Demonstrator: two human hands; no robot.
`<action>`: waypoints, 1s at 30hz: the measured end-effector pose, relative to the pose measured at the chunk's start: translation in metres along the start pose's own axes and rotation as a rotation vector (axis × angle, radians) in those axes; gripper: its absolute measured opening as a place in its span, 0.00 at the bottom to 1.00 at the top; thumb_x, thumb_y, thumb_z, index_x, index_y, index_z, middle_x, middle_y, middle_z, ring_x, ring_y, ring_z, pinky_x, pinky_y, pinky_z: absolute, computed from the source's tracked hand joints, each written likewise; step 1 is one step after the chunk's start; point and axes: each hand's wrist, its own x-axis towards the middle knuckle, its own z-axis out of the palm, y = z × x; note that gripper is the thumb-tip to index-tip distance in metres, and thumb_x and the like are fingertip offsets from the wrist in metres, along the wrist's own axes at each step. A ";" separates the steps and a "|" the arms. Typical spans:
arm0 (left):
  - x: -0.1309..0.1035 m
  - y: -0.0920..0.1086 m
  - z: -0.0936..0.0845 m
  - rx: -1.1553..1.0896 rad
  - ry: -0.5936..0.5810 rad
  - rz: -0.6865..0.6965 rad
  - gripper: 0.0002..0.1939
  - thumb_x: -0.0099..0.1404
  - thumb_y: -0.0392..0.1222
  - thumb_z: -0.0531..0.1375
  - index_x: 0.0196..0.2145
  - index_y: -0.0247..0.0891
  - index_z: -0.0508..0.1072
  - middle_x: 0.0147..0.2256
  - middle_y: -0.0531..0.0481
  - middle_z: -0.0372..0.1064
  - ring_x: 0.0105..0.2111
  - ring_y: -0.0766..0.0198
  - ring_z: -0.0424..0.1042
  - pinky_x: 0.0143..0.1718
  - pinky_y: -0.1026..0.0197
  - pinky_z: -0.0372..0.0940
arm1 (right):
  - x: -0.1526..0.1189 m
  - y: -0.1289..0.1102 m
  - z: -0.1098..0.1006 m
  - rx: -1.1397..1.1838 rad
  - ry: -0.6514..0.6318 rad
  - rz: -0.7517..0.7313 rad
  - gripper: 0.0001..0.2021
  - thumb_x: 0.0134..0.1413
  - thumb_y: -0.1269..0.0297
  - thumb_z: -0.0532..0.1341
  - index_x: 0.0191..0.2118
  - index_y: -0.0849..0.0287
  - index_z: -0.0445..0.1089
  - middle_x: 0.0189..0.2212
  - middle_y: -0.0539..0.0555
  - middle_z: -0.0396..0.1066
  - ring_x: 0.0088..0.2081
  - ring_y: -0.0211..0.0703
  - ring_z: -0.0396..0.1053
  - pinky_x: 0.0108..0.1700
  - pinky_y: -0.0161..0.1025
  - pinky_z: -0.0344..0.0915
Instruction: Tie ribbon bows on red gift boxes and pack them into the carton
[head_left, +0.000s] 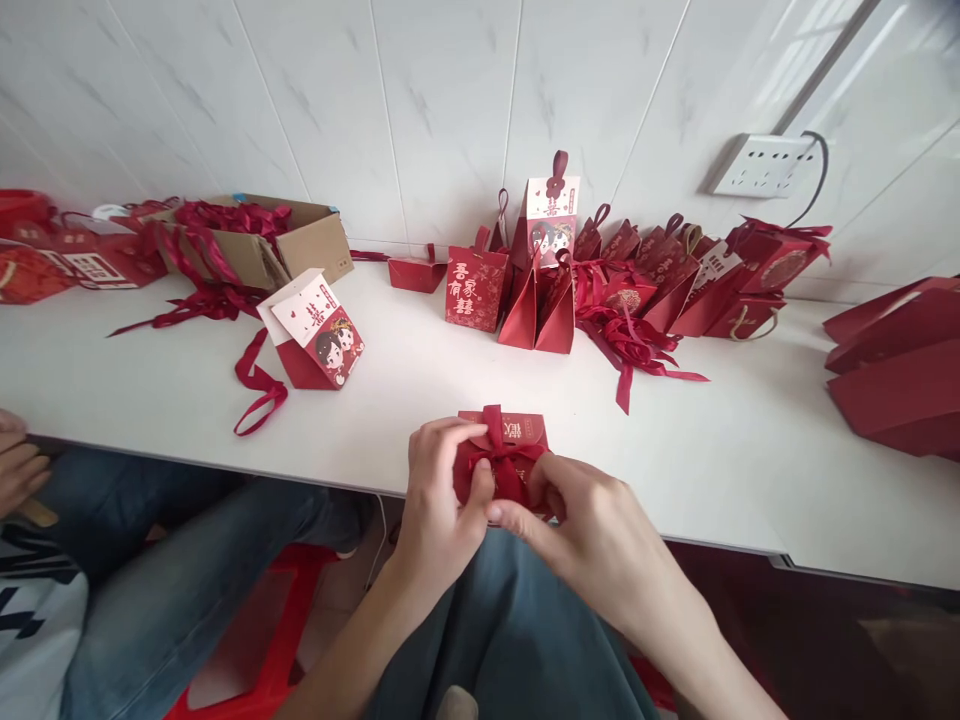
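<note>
At the table's front edge sits a small red gift box (532, 428) with gold print, a red ribbon (503, 453) tied in a bow across its front. My left hand (441, 490) grips the box from its left side, forefinger along the top and thumb on the front by the bow. On the other side, my right hand (592, 508) has its fingers curled at the right end of the bow, pinching the ribbon there; its thumb points left along the box's lower front. The curled fingers hide part of the ribbon and the box's right side.
A white-and-red favour box (321, 335) stands left, beside a loose ribbon (261, 385). Behind it, a cardboard box (315, 245) holds ribbons. Several red boxes (477, 288) and a ribbon heap (637, 340) line the wall. Red bags (900, 370) stand right. Another person's hand (21, 465) is at left.
</note>
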 end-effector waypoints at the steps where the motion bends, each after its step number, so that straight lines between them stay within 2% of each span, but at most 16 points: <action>1: 0.000 0.000 -0.002 0.012 0.018 -0.044 0.08 0.62 0.35 0.53 0.41 0.39 0.64 0.40 0.46 0.61 0.43 0.58 0.63 0.44 0.54 0.64 | 0.001 0.001 0.003 0.021 -0.004 0.012 0.20 0.53 0.50 0.59 0.20 0.55 0.54 0.18 0.50 0.61 0.19 0.36 0.53 0.22 0.36 0.50; 3: 0.001 0.001 -0.006 0.054 0.006 -0.152 0.03 0.61 0.39 0.55 0.33 0.39 0.62 0.35 0.48 0.59 0.38 0.59 0.64 0.38 0.55 0.65 | 0.005 0.004 0.006 0.105 -0.038 0.048 0.17 0.55 0.55 0.58 0.21 0.55 0.55 0.17 0.48 0.60 0.19 0.36 0.53 0.22 0.35 0.50; 5: 0.003 0.003 -0.010 0.078 -0.055 -0.217 0.07 0.62 0.43 0.55 0.28 0.40 0.61 0.33 0.49 0.59 0.35 0.60 0.64 0.37 0.56 0.64 | 0.010 0.008 0.005 0.220 -0.093 0.089 0.15 0.56 0.57 0.57 0.22 0.55 0.56 0.17 0.47 0.60 0.19 0.35 0.53 0.22 0.34 0.50; 9: 0.011 0.004 -0.015 0.026 -0.115 -0.221 0.10 0.64 0.42 0.53 0.25 0.40 0.61 0.30 0.51 0.59 0.32 0.63 0.64 0.36 0.60 0.63 | 0.017 0.017 0.001 0.431 -0.129 0.135 0.14 0.54 0.55 0.58 0.23 0.56 0.59 0.18 0.46 0.59 0.20 0.33 0.54 0.22 0.33 0.51; 15: 0.015 0.001 -0.016 -0.123 -0.144 -0.314 0.12 0.65 0.43 0.51 0.24 0.39 0.59 0.29 0.52 0.58 0.29 0.65 0.64 0.29 0.64 0.62 | 0.026 0.030 -0.002 0.488 -0.114 0.144 0.16 0.53 0.53 0.59 0.24 0.58 0.61 0.20 0.47 0.62 0.22 0.34 0.56 0.24 0.33 0.53; 23: 0.014 0.001 -0.018 -0.169 -0.163 -0.358 0.13 0.64 0.43 0.51 0.23 0.39 0.59 0.29 0.52 0.57 0.26 0.68 0.62 0.26 0.67 0.62 | 0.032 0.042 -0.005 0.707 -0.222 0.142 0.17 0.51 0.50 0.61 0.25 0.59 0.64 0.25 0.49 0.66 0.28 0.37 0.62 0.32 0.35 0.59; 30: 0.011 -0.001 -0.012 -0.206 -0.142 -0.371 0.11 0.65 0.41 0.49 0.25 0.40 0.58 0.30 0.51 0.58 0.29 0.66 0.64 0.32 0.66 0.65 | 0.033 0.050 -0.002 0.849 -0.243 0.151 0.17 0.48 0.51 0.64 0.24 0.60 0.64 0.24 0.49 0.65 0.27 0.36 0.61 0.32 0.36 0.58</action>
